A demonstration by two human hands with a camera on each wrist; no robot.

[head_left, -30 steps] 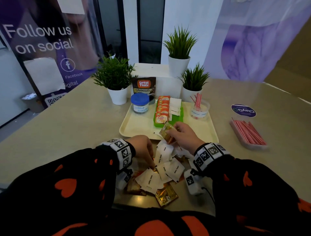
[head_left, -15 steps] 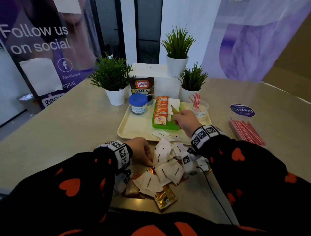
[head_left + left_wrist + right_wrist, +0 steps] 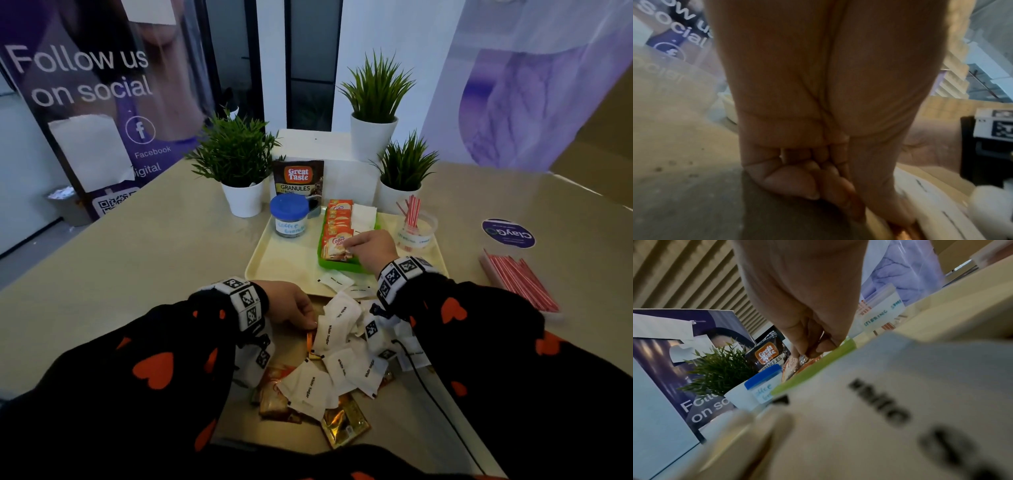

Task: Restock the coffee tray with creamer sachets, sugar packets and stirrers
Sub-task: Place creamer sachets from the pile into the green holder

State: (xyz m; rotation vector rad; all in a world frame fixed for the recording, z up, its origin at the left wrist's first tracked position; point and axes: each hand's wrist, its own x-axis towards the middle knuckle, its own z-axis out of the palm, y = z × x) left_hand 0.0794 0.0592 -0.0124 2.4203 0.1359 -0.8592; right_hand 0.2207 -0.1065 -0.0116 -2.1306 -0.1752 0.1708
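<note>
A cream tray [image 3: 284, 267] holds a green bin [image 3: 342, 265] with a row of orange creamer sachets [image 3: 337, 222] and white sugar packets [image 3: 363, 214] behind them. My right hand [image 3: 347, 245] reaches into the bin and pinches the front creamer sachet [image 3: 797, 365] between thumb and fingers [image 3: 824, 345]. My left hand [image 3: 305, 320] rests on the table at a loose pile of sugar packets [image 3: 339, 342]. Its curled fingers [image 3: 838, 186] pinch the edge of an orange sachet [image 3: 312, 342] half hidden under the pile.
On the tray stand a blue-lidded coffee jar [image 3: 289, 216] and a clear cup of red-striped stirrers [image 3: 414, 229]. A flat box of stirrers [image 3: 520, 281] lies at the right. Three potted plants [image 3: 239, 164] and a coffee pouch [image 3: 298, 178] stand behind. Gold sachets [image 3: 346, 425] lie near me.
My right hand has carried a sachet from above the pile forward to the green bin and lowered it at the front of the creamer row. The left hand has stayed at the pile.
</note>
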